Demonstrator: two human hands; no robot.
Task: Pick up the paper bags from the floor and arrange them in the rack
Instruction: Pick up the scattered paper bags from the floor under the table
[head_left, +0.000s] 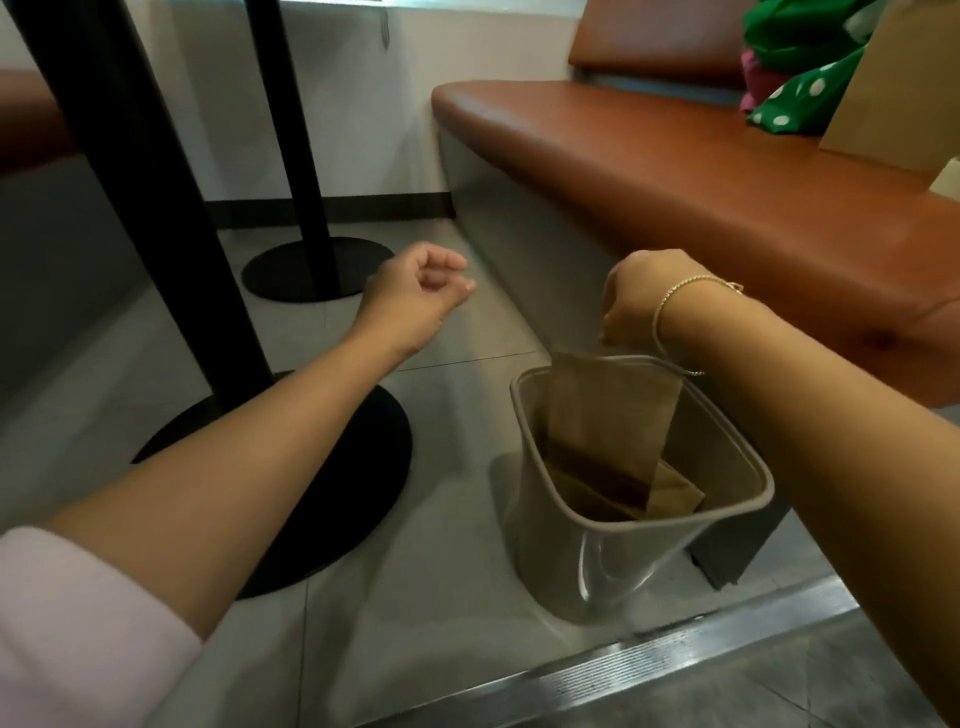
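A brown paper bag (613, 415) is being held upright over a grey plastic bin (639, 525) standing on the tiled floor (457, 519) at about 5 o'clock in the view, and its lower part is already being taken inside the rim. The bag's top edge is being met by the right hand (631, 296), seen from the back at about 3 o'clock; whether it is being pinched there or merely touched cannot be told, because the fingertips are hidden behind the hand. A second paper bag (670, 493) is being kept flat at the bottom of the bin, partly under the upright one. The left hand (415, 291), just above centre at about 12 o'clock, is being carried in the air with fingers loosely curled, and nothing is being held by it. An orange bench seat (701, 171) is being passed at 2 o'clock, with another brown bag (893, 83) leaning there beside green dotted cloth (800, 98). Black table bases (317, 267) are being skirted at 10 o'clock. If the bag is being let go while tilted, it is likely to be slumped against the wall or crumpled onto the flat bag, and the light bin could be tipped by a wrist brushing its rim.
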